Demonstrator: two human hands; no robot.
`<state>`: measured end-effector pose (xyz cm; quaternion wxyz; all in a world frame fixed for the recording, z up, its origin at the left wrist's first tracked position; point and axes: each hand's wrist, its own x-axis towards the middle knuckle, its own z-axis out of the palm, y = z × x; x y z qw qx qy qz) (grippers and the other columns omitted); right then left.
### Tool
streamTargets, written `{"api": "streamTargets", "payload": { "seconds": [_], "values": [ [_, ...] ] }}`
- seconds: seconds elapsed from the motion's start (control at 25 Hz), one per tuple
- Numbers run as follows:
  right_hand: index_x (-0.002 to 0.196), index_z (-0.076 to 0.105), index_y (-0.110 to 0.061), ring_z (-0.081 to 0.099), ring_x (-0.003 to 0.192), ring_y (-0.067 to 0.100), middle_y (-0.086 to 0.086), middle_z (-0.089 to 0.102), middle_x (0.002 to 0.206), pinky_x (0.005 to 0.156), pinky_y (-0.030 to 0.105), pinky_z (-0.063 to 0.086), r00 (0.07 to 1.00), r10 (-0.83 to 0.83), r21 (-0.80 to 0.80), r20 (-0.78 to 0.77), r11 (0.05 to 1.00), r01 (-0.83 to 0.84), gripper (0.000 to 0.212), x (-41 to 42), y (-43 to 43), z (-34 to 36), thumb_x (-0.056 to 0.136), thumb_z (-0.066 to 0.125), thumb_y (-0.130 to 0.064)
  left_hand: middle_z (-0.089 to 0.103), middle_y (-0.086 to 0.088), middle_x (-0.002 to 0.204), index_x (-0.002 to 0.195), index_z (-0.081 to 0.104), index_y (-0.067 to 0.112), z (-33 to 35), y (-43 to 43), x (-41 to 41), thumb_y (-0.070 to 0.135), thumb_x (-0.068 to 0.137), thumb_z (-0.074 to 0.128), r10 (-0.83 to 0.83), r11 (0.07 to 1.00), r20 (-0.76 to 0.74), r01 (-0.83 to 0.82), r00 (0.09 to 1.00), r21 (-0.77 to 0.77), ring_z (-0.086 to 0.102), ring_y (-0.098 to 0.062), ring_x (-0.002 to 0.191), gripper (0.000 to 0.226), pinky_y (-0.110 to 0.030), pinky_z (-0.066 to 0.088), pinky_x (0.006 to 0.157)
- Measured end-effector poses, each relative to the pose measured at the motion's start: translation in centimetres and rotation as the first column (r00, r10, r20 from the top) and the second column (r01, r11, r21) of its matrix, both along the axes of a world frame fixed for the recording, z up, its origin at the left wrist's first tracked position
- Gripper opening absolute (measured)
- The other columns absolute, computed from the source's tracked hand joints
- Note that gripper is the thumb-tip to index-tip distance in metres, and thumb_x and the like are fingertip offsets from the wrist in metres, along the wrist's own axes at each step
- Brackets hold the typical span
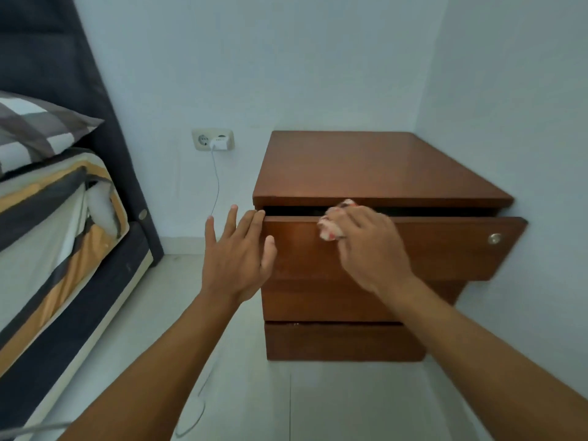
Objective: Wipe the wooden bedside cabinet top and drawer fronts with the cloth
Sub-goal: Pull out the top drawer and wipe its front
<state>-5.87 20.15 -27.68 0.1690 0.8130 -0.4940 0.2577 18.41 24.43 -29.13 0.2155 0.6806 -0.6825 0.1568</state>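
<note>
The brown wooden bedside cabinet point(378, 167) stands in the room's corner, its top bare. Its top drawer point(445, 249) is pulled out a little and has a round metal knob at the right. Two more drawer fronts point(343, 342) sit below it. My right hand point(369, 249) holds a bunched white and red cloth point(331, 224) pressed against the upper edge of the top drawer front. My left hand point(238, 256) is spread, fingers apart, its fingertips touching the drawer front's left corner.
A bed point(54, 224) with a striped pillow and dark headboard stands to the left. A wall socket point(212, 140) holds a white charger whose cable hangs to the pale tiled floor point(254, 393). Walls close in behind and to the right of the cabinet.
</note>
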Motion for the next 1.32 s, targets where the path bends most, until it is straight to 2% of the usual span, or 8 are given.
{"api": "streamTargets", "payload": {
  "seconds": [0.16, 0.36, 0.48, 0.56, 0.64, 0.84, 0.92, 1.32],
  "values": [
    [0.135, 0.061, -0.009, 0.052, 0.125, 0.037, 0.015, 0.063, 0.134, 0.109, 0.050, 0.041, 0.969, -0.224, -0.036, 0.099, 0.973, 0.229, 0.050, -11.8, -1.1, -1.1, 0.089, 0.043, -0.017, 0.039, -0.004, 0.160, 0.154, 0.037, 0.017, -0.2, 0.2, -1.6, 0.057, 0.098, 0.012, 0.053, 0.999, -0.056, -0.054, 0.997, -0.009, 0.023, -0.032, 0.154, 0.073, -0.062, 0.010, 0.123],
    [0.125, 0.069, -0.008, 0.060, 0.114, 0.048, 0.023, 0.066, 0.129, 0.101, 0.052, 0.049, 0.832, -0.444, 0.196, 0.332, 0.895, 0.400, 0.041, -18.0, -1.1, 1.8, 0.090, 0.047, -0.008, 0.013, -0.005, 0.170, 0.162, 0.013, 0.014, -0.2, 0.8, -1.6, 0.055, 0.099, 0.009, -0.088, 0.995, -0.030, 0.089, 0.996, 0.038, 0.003, -0.023, 0.158, 0.076, -0.044, -0.001, 0.126],
    [0.127, 0.067, -0.009, 0.062, 0.118, 0.040, 0.018, 0.068, 0.129, 0.106, 0.044, 0.046, 0.828, -0.235, -0.060, 0.509, 0.950, 0.306, 0.045, -14.4, 0.7, 1.8, 0.087, 0.050, 0.005, 0.008, -0.003, 0.171, 0.163, 0.009, 0.015, -1.1, 0.6, -1.8, 0.058, 0.099, 0.008, -0.126, 0.992, -0.094, 0.129, 0.988, 0.018, -0.002, -0.019, 0.158, 0.076, -0.039, -0.001, 0.127],
    [0.132, 0.065, -0.011, 0.056, 0.129, 0.031, 0.010, 0.064, 0.136, 0.115, 0.039, 0.042, 0.894, -0.003, -0.211, 0.449, 0.972, 0.109, 0.050, -8.5, 2.4, -0.5, 0.089, 0.050, 0.010, 0.007, -0.002, 0.171, 0.163, 0.009, 0.016, -1.4, 0.6, -2.2, 0.063, 0.097, 0.005, -0.114, 0.993, -0.151, 0.117, 0.982, 0.007, -0.004, -0.016, 0.157, 0.080, -0.040, 0.001, 0.128],
    [0.143, 0.058, -0.014, 0.044, 0.143, 0.030, 0.009, 0.055, 0.149, 0.121, 0.043, 0.036, 0.901, 0.089, -0.201, 0.425, 0.980, -0.002, 0.055, -1.7, 2.5, -2.9, 0.094, 0.047, 0.008, 0.007, -0.001, 0.171, 0.163, 0.009, 0.017, -1.4, 0.6, -2.3, 0.068, 0.094, 0.000, -0.118, 0.993, -0.178, 0.120, 0.977, 0.004, -0.004, -0.015, 0.157, 0.086, -0.040, 0.002, 0.128],
    [0.164, 0.012, -0.030, -0.004, 0.159, 0.028, 0.002, 0.006, 0.173, 0.128, 0.052, 0.008, 0.988, 0.015, -0.097, 0.156, 0.995, 0.001, 0.058, 6.8, 0.9, -6.2, 0.109, 0.030, -0.039, 0.009, -0.001, 0.171, 0.163, 0.012, 0.018, -1.6, 0.5, -2.1, 0.069, 0.092, -0.001, -0.116, 0.993, -0.176, 0.116, 0.977, -0.009, -0.001, -0.016, 0.158, 0.089, -0.043, 0.003, 0.127],
    [0.164, 0.013, -0.031, 0.000, 0.160, 0.027, 0.002, 0.010, 0.173, 0.128, 0.052, 0.007, 0.987, -0.018, -0.109, 0.159, 0.993, 0.036, 0.061, 4.7, 0.0, -6.2, 0.107, 0.029, -0.048, 0.012, -0.002, 0.170, 0.163, 0.015, 0.017, -1.9, 0.3, -2.4, 0.069, 0.092, 0.001, -0.104, 0.994, -0.188, 0.099, 0.977, -0.036, 0.002, -0.018, 0.158, 0.089, -0.044, 0.004, 0.128],
    [0.142, 0.045, -0.008, 0.037, 0.139, 0.041, 0.019, 0.046, 0.145, 0.121, 0.052, 0.028, 0.912, -0.349, -0.141, 0.218, 0.913, 0.383, 0.049, -17.2, -3.4, -4.6, 0.101, 0.033, -0.032, 0.015, -0.003, 0.170, 0.162, 0.016, 0.018, -2.6, 0.2, -3.3, 0.069, 0.095, 0.005, -0.079, 0.994, -0.175, 0.065, 0.981, -0.084, 0.005, -0.020, 0.158, 0.085, -0.050, 0.007, 0.128]
  ]
}}
